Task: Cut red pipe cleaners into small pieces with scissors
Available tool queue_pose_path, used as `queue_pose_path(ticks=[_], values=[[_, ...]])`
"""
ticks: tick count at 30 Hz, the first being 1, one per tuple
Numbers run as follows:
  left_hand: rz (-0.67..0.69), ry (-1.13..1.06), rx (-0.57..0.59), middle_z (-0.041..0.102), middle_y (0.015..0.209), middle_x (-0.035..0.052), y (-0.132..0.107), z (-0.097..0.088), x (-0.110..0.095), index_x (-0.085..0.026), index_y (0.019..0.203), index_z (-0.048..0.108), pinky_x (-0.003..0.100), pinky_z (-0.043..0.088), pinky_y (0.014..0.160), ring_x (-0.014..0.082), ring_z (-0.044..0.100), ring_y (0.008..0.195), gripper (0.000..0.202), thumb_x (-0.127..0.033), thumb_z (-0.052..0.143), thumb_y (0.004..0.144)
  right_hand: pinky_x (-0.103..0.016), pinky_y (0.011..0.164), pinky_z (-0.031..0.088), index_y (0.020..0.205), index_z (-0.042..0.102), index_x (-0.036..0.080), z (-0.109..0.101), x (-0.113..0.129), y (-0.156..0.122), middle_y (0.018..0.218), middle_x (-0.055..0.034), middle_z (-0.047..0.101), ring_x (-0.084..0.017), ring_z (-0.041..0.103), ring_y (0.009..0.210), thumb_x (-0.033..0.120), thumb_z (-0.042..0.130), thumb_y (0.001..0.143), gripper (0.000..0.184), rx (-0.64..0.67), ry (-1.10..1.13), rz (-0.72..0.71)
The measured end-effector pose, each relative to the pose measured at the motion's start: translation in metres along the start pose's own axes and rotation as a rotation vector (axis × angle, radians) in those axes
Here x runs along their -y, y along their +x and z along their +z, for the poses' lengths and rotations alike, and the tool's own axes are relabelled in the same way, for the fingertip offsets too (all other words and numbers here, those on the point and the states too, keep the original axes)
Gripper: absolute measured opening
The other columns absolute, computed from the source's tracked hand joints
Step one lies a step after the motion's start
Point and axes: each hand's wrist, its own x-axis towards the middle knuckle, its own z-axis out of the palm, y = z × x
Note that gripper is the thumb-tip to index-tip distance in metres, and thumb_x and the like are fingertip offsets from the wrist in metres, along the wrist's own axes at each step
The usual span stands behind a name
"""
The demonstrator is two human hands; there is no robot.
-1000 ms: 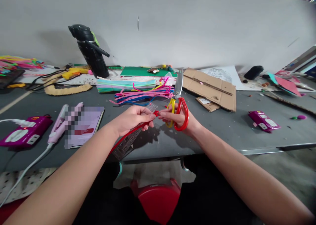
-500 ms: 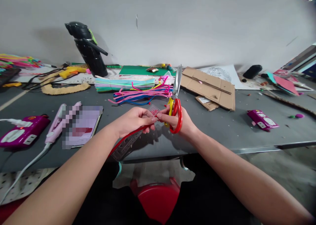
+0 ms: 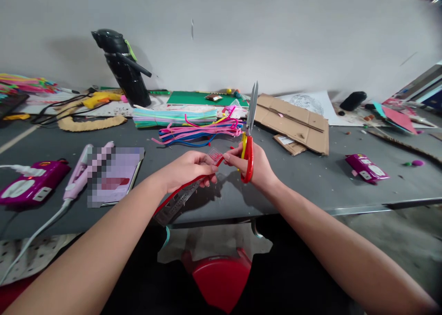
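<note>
My left hand [image 3: 189, 170] is closed around a red pipe cleaner [image 3: 181, 189] and a clear plastic stencil ruler [image 3: 175, 206], the pipe cleaner lying along the ruler. Past my left fingertips, the pipe cleaner's far end bends up beside the ruler's perforated tip. My right hand [image 3: 261, 165] carries scissors [image 3: 249, 156] with red and yellow handles, their blades together and pointing up. Its thumb and forefinger pinch at the bent end of the pipe cleaner. Behind the hands lie bundles of pastel pipe cleaners [image 3: 176, 117] and pink and blue ones [image 3: 200, 133].
A phone [image 3: 117, 177], a pink hair straightener [image 3: 81, 174] and a purple power socket [image 3: 34, 183] lie at left. A black flask [image 3: 124, 71] stands behind them. Cardboard [image 3: 293, 121] sits at back right, with another purple socket block [image 3: 367, 167] farther right.
My right hand has shifted slightly right and turned the scissors, bringing the blades more upright. More of the red pipe cleaner's bent end shows between the hands.
</note>
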Motion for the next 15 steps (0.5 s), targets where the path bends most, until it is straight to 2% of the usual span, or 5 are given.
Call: queue_pose_path(ticks=[6,15], values=[[-0.007,0.008,-0.001,0.069,0.074,0.0073,0.0022,0.0004,0.0027,-0.013,0.085,0.06,0.024,0.046,0.055,0.0111,0.058,0.058,0.025,-0.035,0.07,0.081,-0.033,0.063,0.049,0.071,0.052,0.021,-0.0011,-0.0018,0.0004,0.068,-0.0037,0.068,-0.019,0.062,0.065,0.04,0.08,0.068,0.033,0.011,0.007,-0.005],[0.003,0.045,-0.036,0.07,0.074,0.0075,0.0028,0.0023,0.0025,-0.013,0.086,0.061,0.024,0.044,0.052,0.0116,0.057,0.055,0.03,-0.042,0.069,0.081,-0.033,0.066,0.047,0.07,0.051,0.021,-0.0011,-0.0005,-0.0005,0.068,-0.0031,0.068,-0.018,0.063,0.065,0.034,0.079,0.069,0.031,0.002,-0.009,-0.011]])
